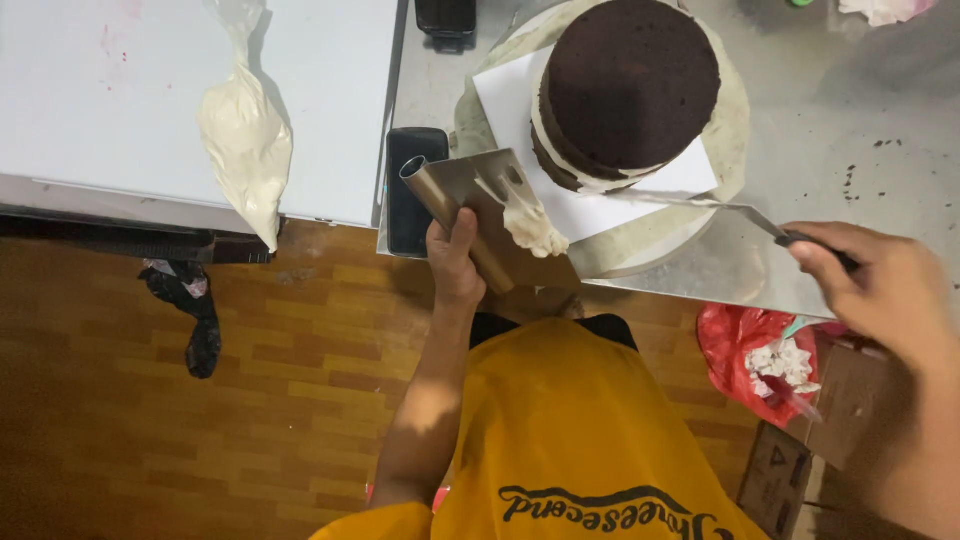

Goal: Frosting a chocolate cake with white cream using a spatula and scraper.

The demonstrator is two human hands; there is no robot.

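Observation:
A dark chocolate layer cake [628, 85] with white cream between its layers stands on a white square board [600, 212] atop a round turntable [735, 115]. My left hand [452, 262] grips a metal bench scraper [478, 195] by its tubular handle; a lump of white cream clings to the blade near the cake's front left. My right hand [880, 285] holds an offset spatula [700, 203] by its dark handle, the blade reaching left to the cake's lower side.
A filled piping bag [245, 130] lies on the white table at left. A dark phone [405, 190] rests on the steel table edge [700, 285]. Below are a wooden floor, a black rag [190, 305], a red bag [750, 350] and a cardboard box [790, 470].

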